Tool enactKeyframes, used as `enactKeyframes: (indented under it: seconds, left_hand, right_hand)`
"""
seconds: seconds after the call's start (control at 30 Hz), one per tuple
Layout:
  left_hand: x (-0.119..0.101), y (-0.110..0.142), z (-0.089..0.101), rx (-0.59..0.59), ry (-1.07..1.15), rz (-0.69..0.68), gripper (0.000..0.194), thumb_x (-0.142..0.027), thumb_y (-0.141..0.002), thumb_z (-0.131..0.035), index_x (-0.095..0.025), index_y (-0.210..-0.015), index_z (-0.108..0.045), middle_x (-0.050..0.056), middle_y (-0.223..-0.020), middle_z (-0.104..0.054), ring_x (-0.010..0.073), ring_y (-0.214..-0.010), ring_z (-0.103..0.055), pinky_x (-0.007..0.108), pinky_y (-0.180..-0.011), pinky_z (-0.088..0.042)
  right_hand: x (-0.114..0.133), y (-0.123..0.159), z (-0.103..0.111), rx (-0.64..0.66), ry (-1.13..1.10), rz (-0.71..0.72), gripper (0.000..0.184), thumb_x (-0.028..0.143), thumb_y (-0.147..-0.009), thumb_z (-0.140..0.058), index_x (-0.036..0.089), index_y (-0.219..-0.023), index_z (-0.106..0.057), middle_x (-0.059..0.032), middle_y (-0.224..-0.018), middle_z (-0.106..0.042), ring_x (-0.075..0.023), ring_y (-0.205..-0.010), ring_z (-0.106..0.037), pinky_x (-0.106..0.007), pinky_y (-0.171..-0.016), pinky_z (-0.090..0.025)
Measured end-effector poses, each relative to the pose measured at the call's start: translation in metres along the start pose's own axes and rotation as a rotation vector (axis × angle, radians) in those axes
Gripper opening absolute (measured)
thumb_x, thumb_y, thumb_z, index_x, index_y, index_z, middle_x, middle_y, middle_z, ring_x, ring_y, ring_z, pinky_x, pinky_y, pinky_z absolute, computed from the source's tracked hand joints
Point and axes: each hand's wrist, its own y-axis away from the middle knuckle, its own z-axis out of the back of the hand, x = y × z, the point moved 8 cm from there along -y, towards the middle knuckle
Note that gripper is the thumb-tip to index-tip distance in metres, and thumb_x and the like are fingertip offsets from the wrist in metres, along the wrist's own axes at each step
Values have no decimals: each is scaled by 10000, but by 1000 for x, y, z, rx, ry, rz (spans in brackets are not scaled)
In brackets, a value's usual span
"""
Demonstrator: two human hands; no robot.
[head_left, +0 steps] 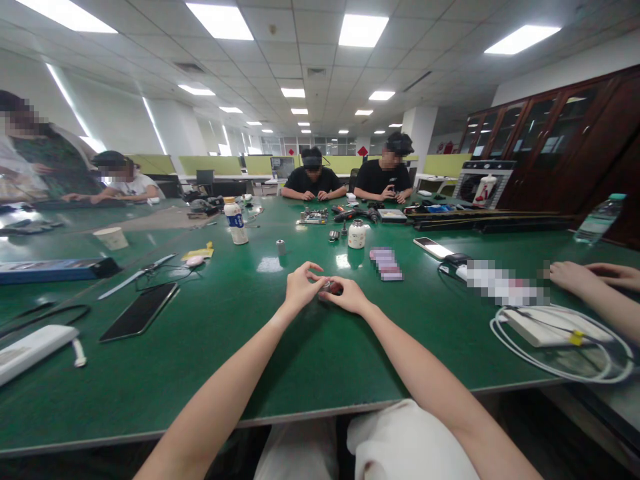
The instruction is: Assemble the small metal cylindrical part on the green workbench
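My left hand and my right hand meet over the middle of the green table. Between their fingertips is a small round object, greyish and shiny, low against the tabletop. Its kind is too small to make out, and the fingers hide part of it. The left thumb and fingers pinch it from the left, while the right fingers curl around its other side. Beyond the hands stands a small grey metal cylinder. A white jar is farther back, with a pinkish-purple phone-like item to its right.
On the left lie a black phone, a white power strip and a blue box. A white-and-blue bottle stands farther back. To the right are a white phone, a coiled white cable and a neighbour's hands. Other people sit opposite.
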Motion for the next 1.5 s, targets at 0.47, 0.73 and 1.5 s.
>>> enactKeyframes:
  seconds: [0.47, 0.73, 1.5]
  left_hand:
    - [4, 4, -3, -54, 37, 21, 246, -350, -703, -755, -234, -888, -643, 12, -759, -762, 239, -824, -722, 370, -837, -512]
    - [7, 6, -3, -98, 53, 37, 262, -369, -662, -788, -228, -809, -623, -6, -677, -737, 227, -756, -722, 352, -800, -526]
    - [84, -2, 49, 33, -569, 403, 310, -488, -709, -744, -273, -932, -748, 93, -1033, -736, 376, -1207, -491, 506, -963, -353]
  right_hand:
    - [0, 0, 0, -2, -2, 1, 386, 449, -739, -736, 216, -1042, -678, -1, -776, -701, -170, -728, -654, -265, -677, -491]
    - [0, -1, -1, -1, 3, -4, 393, 457, -730, -743, 213, -1031, -676, -2, -775, -699, -168, -722, -655, -269, -678, -494]
    - [-2, 0, 0, -16, -15, 2, 413, 478, -718, -759, 218, -1027, -675, -11, -826, -717, -171, -761, -677, -292, -735, -527]
